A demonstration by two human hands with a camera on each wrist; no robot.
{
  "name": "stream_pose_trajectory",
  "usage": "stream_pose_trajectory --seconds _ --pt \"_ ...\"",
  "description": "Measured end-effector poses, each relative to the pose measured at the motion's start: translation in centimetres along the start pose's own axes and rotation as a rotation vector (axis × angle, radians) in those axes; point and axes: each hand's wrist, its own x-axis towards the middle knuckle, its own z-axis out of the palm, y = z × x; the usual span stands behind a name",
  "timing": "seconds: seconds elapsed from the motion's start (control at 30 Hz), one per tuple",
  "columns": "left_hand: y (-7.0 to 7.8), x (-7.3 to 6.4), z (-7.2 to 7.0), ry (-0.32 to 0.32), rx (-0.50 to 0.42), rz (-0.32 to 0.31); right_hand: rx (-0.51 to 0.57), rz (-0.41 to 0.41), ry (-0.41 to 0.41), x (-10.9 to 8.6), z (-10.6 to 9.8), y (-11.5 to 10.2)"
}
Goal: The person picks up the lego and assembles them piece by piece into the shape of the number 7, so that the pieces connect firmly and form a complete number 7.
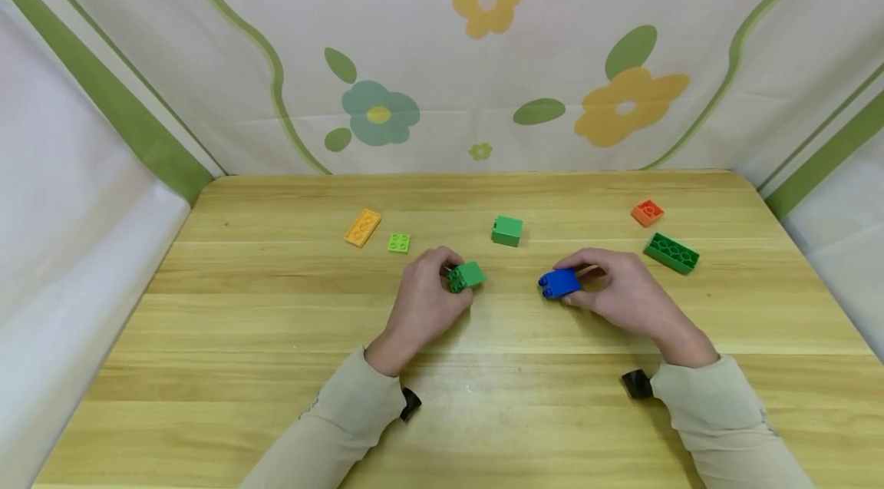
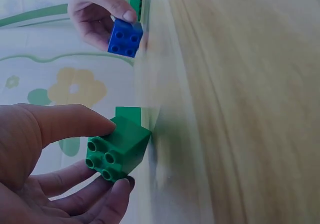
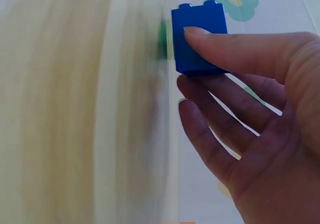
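Note:
My left hand [image 1: 426,297] pinches a green toy brick [image 1: 466,276] between thumb and fingers, its studs turned toward the lower left in the head view. The left wrist view shows the studded end of this green brick [image 2: 119,149] facing the camera. A blue brick [image 1: 560,283] is pinched by my right hand [image 1: 625,293], studs pointing left toward the other brick. In the right wrist view the thumb lies across the flat side of the blue brick [image 3: 200,38]. The two bricks are apart. Just beyond them, another green brick [image 1: 507,231] stands on the table.
On the wooden table [image 1: 483,412], a yellow-orange brick [image 1: 362,228] and a small lime brick [image 1: 399,243] lie at the back left. An orange-red brick [image 1: 647,213] and a long dark green brick [image 1: 672,253] lie at the back right. Behind hangs a flowered curtain [image 1: 428,28].

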Motion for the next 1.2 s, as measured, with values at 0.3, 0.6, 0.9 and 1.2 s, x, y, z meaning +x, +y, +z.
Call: stream_pose_trajectory --seconds 0.3,0.6,0.9,1.2 --pt "0.5 0.6 0.3 -0.021 0.011 0.006 0.117 0.074 0.052 0.3 0.1 -0.5" --pt "0.2 0.8 0.8 -0.088 -0.011 -0.014 0.252 0.089 0.077 1.1 0.5 -1.5" --pt "-0.1 1.2 1.2 -0.073 -0.165 -0.062 0.343 0.084 0.086 2.2 1.4 -2.4" --pt "-0.6 1.4 1.4 -0.062 -0.258 -0.114 0.501 0.060 0.070 3.4 2.4 -3.8"
